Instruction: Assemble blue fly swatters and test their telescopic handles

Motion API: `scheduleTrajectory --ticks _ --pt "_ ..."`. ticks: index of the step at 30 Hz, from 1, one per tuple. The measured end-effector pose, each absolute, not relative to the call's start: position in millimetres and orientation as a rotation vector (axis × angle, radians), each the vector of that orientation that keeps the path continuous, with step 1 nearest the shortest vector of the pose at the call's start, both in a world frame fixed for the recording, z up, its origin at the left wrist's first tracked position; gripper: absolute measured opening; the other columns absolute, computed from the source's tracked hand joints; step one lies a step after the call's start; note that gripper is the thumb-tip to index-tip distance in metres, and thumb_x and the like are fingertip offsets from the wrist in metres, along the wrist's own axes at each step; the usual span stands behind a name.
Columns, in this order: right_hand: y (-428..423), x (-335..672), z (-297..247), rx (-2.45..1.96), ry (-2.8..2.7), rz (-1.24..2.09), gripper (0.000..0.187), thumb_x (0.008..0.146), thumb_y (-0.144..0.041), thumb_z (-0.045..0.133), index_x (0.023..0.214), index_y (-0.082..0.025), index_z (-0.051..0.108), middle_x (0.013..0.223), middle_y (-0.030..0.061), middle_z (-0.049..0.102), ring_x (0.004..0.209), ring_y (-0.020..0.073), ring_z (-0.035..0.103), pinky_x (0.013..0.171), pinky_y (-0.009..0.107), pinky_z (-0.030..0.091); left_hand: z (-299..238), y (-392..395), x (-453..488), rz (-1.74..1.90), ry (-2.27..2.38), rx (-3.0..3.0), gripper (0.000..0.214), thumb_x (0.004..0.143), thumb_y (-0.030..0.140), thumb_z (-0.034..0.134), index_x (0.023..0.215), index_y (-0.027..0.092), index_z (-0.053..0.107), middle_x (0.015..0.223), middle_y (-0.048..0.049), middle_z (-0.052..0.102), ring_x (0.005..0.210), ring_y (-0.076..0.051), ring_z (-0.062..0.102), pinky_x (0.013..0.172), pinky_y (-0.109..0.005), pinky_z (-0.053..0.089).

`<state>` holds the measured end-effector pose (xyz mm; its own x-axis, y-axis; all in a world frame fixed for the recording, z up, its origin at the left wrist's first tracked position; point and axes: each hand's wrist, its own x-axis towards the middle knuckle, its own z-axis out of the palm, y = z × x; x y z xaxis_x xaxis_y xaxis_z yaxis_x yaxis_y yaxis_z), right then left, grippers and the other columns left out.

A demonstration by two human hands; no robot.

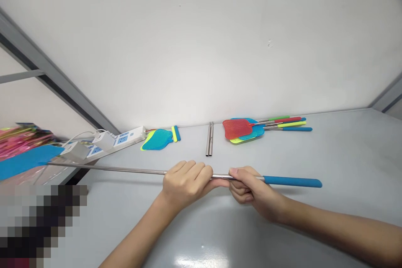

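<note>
Both hands grip one long fly swatter (pixel 125 170), held roughly level above the grey table. Its blue head reaches past the table's left edge, and its blue handle sleeve points right. My left hand (pixel 188 180) is closed in a fist around the middle of the metal rod, knuckles up. Just to its right, my right hand (pixel 251 188) wraps the thicker part of the rod beside the blue sleeve, thumb along the top. Behind the hands, two loose metal tubes (pixel 209 140) lie side by side on the table.
Several fly swatters (pixel 238 129) lie stacked at the back right. Left of the tubes are loose swatter heads (pixel 159 139) and two short sleeves (pixel 176 133). A power strip (pixel 122 138) with plugged-in adapters runs along the left edge, near colourful packaged items (pixel 27 138). A wall bounds the back.
</note>
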<state>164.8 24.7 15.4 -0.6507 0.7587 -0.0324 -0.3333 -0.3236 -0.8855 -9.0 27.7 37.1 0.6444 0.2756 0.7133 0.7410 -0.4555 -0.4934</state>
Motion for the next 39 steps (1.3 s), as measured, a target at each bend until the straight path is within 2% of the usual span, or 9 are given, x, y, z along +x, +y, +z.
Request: scheduleTrajectory --ticks 9,39 --pt "26 166 18 -0.631 -1.240 1.983 0.040 0.082 -0.033 0.041 0.051 -0.018 0.020 0.050 -0.0072 0.013 0.043 0.0048 0.011 0.040 0.024 0.006 44 32 -17 -0.674 -0.693 -2.010 0.045 0.073 0.052 0.044 0.045 0.018 0.036 0.038 0.0055 0.031 0.038 -0.008 0.027 0.042 -0.024 0.019" --pt "41 181 13 -0.739 -1.210 1.862 0.041 0.075 -0.030 0.046 0.051 -0.020 0.016 0.050 -0.0068 0.010 0.045 0.0063 0.008 0.042 0.026 0.006 50 37 -63 -0.572 -0.766 -1.972 0.039 0.065 0.047 0.058 0.047 0.018 0.037 0.040 0.0058 0.034 0.040 -0.008 0.033 0.042 -0.022 0.024"
